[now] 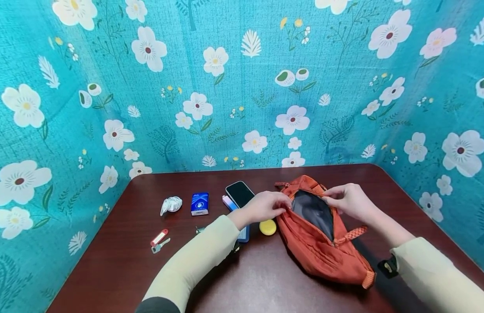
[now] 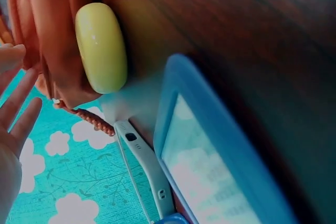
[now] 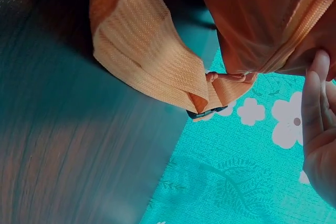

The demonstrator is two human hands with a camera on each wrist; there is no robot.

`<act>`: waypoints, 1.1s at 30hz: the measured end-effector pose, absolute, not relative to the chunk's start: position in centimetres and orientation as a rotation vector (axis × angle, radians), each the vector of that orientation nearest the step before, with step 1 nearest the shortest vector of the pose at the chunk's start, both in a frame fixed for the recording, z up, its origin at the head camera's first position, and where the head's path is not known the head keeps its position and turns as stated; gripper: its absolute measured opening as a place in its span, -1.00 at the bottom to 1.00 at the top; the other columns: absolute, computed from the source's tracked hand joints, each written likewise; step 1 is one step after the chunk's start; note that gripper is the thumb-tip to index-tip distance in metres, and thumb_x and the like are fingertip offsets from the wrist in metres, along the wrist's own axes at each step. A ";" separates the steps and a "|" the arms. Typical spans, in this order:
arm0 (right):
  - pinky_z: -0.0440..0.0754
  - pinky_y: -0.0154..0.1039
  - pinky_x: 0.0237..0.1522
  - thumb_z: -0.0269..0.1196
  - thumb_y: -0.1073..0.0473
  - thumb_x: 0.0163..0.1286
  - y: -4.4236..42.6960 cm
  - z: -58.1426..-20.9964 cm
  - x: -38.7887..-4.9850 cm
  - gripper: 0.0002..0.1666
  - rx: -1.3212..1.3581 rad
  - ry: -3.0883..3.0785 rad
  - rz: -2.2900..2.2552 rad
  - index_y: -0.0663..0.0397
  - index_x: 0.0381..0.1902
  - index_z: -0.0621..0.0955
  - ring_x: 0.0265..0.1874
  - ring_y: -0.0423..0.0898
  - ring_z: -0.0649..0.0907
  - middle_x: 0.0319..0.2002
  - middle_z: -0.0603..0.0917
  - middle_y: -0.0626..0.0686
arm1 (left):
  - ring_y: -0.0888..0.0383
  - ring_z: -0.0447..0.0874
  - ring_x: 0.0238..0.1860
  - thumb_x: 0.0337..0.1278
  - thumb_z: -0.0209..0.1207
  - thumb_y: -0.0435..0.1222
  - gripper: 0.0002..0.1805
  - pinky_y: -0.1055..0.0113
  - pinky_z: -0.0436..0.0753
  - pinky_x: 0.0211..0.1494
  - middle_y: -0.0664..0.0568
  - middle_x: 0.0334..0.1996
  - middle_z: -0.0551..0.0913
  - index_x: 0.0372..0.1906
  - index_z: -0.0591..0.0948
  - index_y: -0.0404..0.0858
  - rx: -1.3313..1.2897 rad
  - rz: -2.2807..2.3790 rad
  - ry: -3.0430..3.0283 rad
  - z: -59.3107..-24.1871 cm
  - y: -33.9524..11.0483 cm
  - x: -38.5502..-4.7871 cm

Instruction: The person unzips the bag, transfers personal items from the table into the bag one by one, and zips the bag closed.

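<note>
An orange waist bag [image 1: 316, 256] lies on the right side of the table, its zipper undone and the grey lining showing. My left hand [image 1: 265, 205] pinches the left edge of the opening. On the opposite edge, my right hand [image 1: 349, 200] grips the fabric between thumb and fingers. The two edges are held apart. In the right wrist view, a wide orange strap [image 3: 147, 51] with a dark buckle hangs beside the bag. A round yellow case [image 2: 102, 48] sits against the bag's left side, below my left hand.
Left of the bag are a phone [image 1: 240, 194] and a blue-framed flat item [image 2: 176, 93], partly behind my left arm. Farther left lie a blue packet [image 1: 200, 204], a coiled white cable [image 1: 172, 204] and a key with a red tag [image 1: 159, 238]. A flowered curtain [image 1: 234, 87] surrounds the table.
</note>
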State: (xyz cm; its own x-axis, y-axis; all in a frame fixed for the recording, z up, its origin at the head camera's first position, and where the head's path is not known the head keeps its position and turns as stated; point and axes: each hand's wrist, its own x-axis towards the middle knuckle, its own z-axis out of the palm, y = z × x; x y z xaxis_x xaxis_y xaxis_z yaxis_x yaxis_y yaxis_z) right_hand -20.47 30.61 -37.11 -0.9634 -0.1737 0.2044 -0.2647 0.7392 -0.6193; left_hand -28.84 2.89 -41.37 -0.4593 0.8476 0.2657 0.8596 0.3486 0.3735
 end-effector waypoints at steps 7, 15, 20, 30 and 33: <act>0.43 -0.26 -0.72 0.31 0.26 0.31 30.7 -36.9 -20.3 -0.78 0.330 -2.818 1.015 0.26 -0.13 0.72 -0.70 0.04 0.58 -0.66 0.59 -0.06 | 0.22 0.62 -0.12 0.22 0.28 -0.29 -0.74 0.32 0.60 -0.02 0.13 -0.14 0.69 0.01 0.65 -0.16 -1.569 -1.038 -2.629 -40.7 1.0 -28.4; 0.41 -0.27 -0.72 0.33 0.25 0.30 31.0 -36.8 -20.1 -0.78 0.355 -2.812 1.008 0.25 -0.14 0.72 -0.72 0.03 0.55 -0.67 0.58 -0.07 | 0.16 0.58 0.04 0.15 0.34 -0.22 -0.63 0.18 0.54 0.12 -0.01 -0.01 0.66 0.06 0.62 -0.19 -1.581 -1.067 -2.768 -41.4 -1.2 -28.2; 0.41 -0.27 -0.72 0.32 0.25 0.31 31.0 -36.9 -20.0 -0.78 0.360 -2.818 1.011 0.27 -0.13 0.72 -0.73 0.01 0.54 -0.63 0.60 -0.07 | 0.18 0.56 0.08 0.11 0.37 -0.18 -0.54 0.27 0.50 0.17 0.04 0.04 0.62 0.12 0.59 -0.19 -1.592 -1.083 -2.851 -42.0 -2.1 -28.0; 0.45 -0.26 -0.72 0.32 0.27 0.31 31.0 -37.0 -20.1 -0.79 0.377 -2.822 1.011 0.27 -0.13 0.71 -0.76 -0.06 0.51 -0.64 0.59 -0.07 | 0.27 0.51 0.02 0.01 0.43 -0.15 -0.44 0.34 0.49 0.14 0.15 0.01 0.60 0.17 0.58 -0.12 -1.629 -1.061 -2.890 -43.4 -2.7 -28.0; 0.46 -0.26 -0.72 0.31 0.28 0.31 31.0 -37.0 -20.2 -0.78 0.385 -2.825 1.019 0.28 -0.13 0.71 -0.76 -0.01 0.51 -0.66 0.58 -0.07 | 0.32 0.50 -0.03 -0.02 0.46 -0.17 -0.41 0.37 0.49 0.12 0.20 -0.02 0.60 0.19 0.57 -0.10 -1.643 -1.021 -2.907 -43.8 -2.6 -28.0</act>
State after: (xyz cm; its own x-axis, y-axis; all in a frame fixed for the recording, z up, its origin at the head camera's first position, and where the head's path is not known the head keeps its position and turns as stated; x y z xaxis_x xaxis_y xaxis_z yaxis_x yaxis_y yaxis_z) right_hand -20.15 30.99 -36.97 -0.9612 -0.1984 0.1917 -0.2751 0.7419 -0.6114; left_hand -28.04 -2.65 -43.81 -0.5100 0.8600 -0.0188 0.6594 0.4049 0.6335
